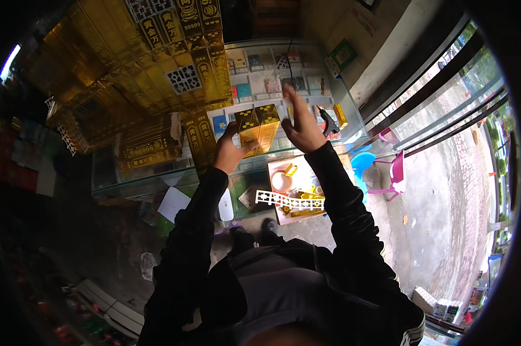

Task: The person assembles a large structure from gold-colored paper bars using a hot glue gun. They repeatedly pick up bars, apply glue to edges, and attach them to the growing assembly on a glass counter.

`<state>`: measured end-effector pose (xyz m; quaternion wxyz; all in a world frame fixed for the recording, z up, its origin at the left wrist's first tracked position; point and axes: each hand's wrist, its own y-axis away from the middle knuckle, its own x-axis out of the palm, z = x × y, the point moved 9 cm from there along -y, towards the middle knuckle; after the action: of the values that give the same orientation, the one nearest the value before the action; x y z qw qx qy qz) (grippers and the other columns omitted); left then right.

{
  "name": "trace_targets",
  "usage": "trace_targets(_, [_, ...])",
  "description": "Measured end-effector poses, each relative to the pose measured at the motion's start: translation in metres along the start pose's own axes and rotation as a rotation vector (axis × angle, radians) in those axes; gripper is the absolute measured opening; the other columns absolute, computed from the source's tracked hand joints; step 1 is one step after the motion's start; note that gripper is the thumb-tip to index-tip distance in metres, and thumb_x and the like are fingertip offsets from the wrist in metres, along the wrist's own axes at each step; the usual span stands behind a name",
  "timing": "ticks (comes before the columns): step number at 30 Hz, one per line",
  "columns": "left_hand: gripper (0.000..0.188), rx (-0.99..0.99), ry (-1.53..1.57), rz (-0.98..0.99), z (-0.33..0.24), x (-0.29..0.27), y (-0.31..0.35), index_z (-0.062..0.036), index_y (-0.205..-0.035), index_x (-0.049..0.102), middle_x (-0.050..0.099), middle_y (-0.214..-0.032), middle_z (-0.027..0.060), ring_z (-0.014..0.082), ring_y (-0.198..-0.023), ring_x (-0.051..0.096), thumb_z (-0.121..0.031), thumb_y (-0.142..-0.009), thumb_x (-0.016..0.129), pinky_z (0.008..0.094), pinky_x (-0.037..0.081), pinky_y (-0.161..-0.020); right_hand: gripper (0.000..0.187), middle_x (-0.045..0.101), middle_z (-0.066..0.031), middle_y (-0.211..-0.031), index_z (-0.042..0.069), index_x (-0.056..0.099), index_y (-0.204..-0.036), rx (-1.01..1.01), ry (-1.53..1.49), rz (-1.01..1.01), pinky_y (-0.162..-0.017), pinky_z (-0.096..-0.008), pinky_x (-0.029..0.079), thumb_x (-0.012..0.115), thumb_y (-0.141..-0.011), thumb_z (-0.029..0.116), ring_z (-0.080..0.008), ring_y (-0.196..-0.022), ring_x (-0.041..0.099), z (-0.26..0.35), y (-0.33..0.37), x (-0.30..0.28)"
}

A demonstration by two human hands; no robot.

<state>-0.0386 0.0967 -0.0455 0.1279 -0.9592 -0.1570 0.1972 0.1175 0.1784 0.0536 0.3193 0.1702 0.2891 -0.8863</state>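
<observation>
The left hand (230, 151) is gripping a gold box (256, 128) above the glass bench (341, 109); the right hand (302, 128) is pinching a small pale piece (287, 111) just beside the box.

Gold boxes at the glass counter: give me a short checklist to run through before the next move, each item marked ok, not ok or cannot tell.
1. Left hand has a grip on the gold box: ok, fingers wrap its lower left side.
2. Second gold box sits against the first: ok, they touch side by side.
3. Right hand holds something small and pale: cannot tell what; it is blurred.
4. Boxes are over the glass counter: ok.
5. Black tool on the counter is apart from the right hand: ok, just to its right.
6. Stacked gold boxes at left stand steady: cannot tell.
</observation>
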Motion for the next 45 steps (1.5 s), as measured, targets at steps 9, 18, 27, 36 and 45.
trace_targets(9, [0.066,0.048,0.137,-0.154,0.013,0.016,-0.002,-0.0031,-0.137,0.037,0.056,-0.125,0.0094,0.0179,-0.110,0.057,-0.006,-0.082,0.072,0.0295,0.048,-0.092,0.089,0.039,-0.0199,-0.144,-0.007,0.034,-0.141,-0.313,0.685,0.123,-0.116,-0.0475,0.016,0.037,-0.090,0.066,-0.0326,-0.139,0.030,0.065,-0.007,0.056])
trace_targets(18, [0.031,-0.184,0.580,-0.450,-0.030,0.004,-0.010,0.0029,-0.106,0.059,0.065,-0.102,0.0041,0.0105,-0.091,0.062,-0.004,-0.081,0.075,0.0258,0.050,-0.079,0.094,0.035,-0.0286,-0.141,-0.007,0.022,-0.143,-0.029,0.288,-0.046,-0.106,-0.0444,0.032,0.071,-0.078,0.039,-0.0414,-0.129,0.037,0.023,0.034,0.021])
trace_targets(27, [0.065,-0.147,0.648,-0.097,-0.104,0.017,-0.010,-0.0021,-0.124,0.047,0.059,-0.111,0.0041,0.0151,-0.104,0.056,-0.027,-0.076,0.083,0.0298,0.045,-0.091,0.101,0.042,-0.0232,-0.133,-0.003,0.020,-0.145,0.139,-0.386,0.093,-0.100,-0.0407,0.041,0.080,-0.073,0.034,-0.0319,-0.119,0.047,0.003,0.055,0.025])
trace_targets(36, [0.055,-0.323,1.127,-0.339,-0.085,-0.009,0.020,-0.0067,-0.129,0.050,0.059,-0.119,0.0068,0.0207,-0.109,0.057,-0.045,-0.091,0.061,0.0349,0.046,-0.095,0.068,0.064,-0.0227,-0.088,-0.006,0.052,-0.098,0.801,0.404,-0.456,-0.077,-0.0475,0.049,0.051,-0.088,0.062,-0.0415,-0.085,0.063,-0.199,0.097,-0.107])
trace_targets(45, [0.053,-0.124,1.327,-0.550,-0.102,-0.050,0.032,-0.0167,-0.136,0.048,0.051,-0.134,0.0020,0.0209,-0.122,0.047,-0.052,-0.096,0.048,0.0380,0.037,-0.104,0.070,0.068,-0.0238,-0.100,-0.002,0.069,-0.100,1.010,0.564,-0.253,-0.083,-0.0466,0.051,0.064,-0.075,0.063,-0.0382,-0.096,0.066,-0.300,0.112,-0.089])
